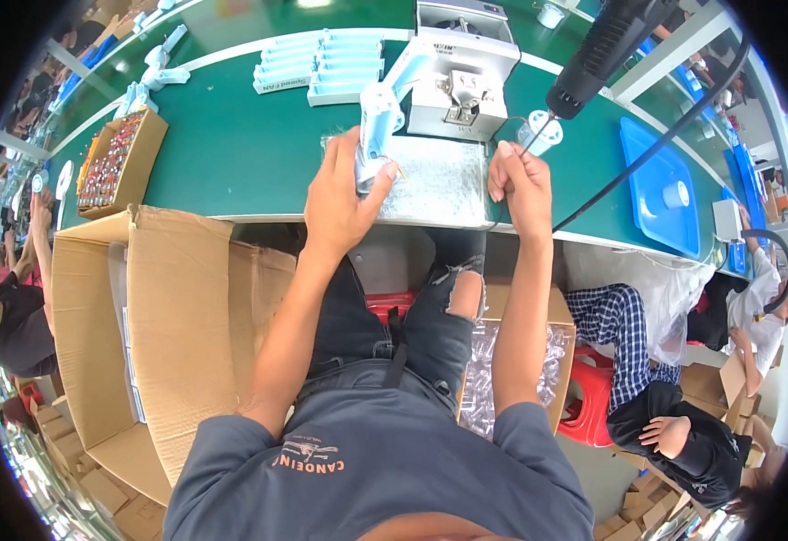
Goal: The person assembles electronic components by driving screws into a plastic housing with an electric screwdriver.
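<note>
My left hand (343,194) is wrapped round a light blue plastic housing (377,122) with a round top and a long arm slanting up right. Short thin wires (400,169) stick out beside my thumb. My right hand (526,191) is closed in a pinch at the table edge; what lies between its fingertips is too small to make out. A black electric screwdriver (583,77) hangs above, its thin bit slanting down to those fingertips. Behind them stands a round white-blue plastic part (543,131). Under both hands lies a silvery wrapped pad (439,185).
A metal machine (462,90) stands behind the pad. Light blue trays (344,65) lie behind left, a blue tray (660,189) right. A carton of small motors (121,162) sits left. Open cartons (182,316) flank my legs; one holds clear parts (479,379). A black cable (655,149) crosses the right.
</note>
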Demonstrator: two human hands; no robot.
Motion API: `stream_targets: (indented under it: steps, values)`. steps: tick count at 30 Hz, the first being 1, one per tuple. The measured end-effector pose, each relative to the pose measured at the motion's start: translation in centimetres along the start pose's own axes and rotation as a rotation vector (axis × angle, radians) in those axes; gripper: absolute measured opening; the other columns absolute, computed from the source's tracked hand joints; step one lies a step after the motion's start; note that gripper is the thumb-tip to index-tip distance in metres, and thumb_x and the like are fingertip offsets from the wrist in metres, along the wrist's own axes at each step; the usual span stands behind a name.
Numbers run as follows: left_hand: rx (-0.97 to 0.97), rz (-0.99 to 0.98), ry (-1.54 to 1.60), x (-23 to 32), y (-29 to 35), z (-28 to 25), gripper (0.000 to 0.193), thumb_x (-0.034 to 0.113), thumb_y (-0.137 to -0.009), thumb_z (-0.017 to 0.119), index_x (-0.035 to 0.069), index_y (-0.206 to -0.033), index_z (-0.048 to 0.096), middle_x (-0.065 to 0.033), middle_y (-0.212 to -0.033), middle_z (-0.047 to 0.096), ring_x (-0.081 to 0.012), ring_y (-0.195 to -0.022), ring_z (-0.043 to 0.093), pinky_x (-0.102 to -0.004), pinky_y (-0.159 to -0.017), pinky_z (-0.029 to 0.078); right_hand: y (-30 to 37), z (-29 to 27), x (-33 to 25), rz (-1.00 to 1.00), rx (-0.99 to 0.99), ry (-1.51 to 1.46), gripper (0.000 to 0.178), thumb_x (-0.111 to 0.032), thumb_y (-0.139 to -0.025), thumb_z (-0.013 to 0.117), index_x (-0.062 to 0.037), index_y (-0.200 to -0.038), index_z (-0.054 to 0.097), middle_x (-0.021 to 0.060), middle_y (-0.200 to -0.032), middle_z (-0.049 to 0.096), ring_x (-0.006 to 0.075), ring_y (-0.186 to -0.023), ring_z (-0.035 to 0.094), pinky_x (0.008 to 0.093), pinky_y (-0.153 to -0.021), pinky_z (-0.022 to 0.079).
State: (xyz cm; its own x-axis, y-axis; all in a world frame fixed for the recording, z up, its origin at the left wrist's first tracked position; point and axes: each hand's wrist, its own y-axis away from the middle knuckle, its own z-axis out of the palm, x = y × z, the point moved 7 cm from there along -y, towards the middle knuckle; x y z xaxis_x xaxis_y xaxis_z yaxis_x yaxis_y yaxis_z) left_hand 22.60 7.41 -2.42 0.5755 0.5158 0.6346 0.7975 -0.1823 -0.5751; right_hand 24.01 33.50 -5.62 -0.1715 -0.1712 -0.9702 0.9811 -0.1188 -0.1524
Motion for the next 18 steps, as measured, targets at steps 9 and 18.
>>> stream_targets:
  steps: [9, 18]
  values:
    - [-0.054, -0.13, 0.061, -1.3, -0.4, 0.0, 0.06, 0.03, -0.091, 0.077, -0.004, -0.135, 0.055, -0.0208, -0.121, 0.062, -0.0388, -0.105, 0.065, -0.0414, -0.089, 0.052, -0.5, 0.6, -0.5, -0.041, -0.027, 0.048, 0.033, -0.015, -0.107, 0.056, -0.0074, -0.076, 0.047, 0.0026, -0.069, 0.051, 0.0112, -0.057, 0.048, 0.0265, -0.056, 0.04]
    - [-0.094, -0.125, 0.169, -1.2, -0.9, -0.4, 0.059, 0.025, -0.085, 0.082, 0.0, -0.132, 0.056, -0.0192, -0.12, 0.063, -0.0397, -0.105, 0.065, -0.042, -0.088, 0.053, 0.4, 0.1, -1.3, -0.111, 0.108, 0.115, 0.03, -0.001, -0.096, 0.061, 0.0062, -0.125, 0.059, 0.0123, -0.106, 0.068, 0.0199, -0.099, 0.066, 0.0319, -0.089, 0.053]
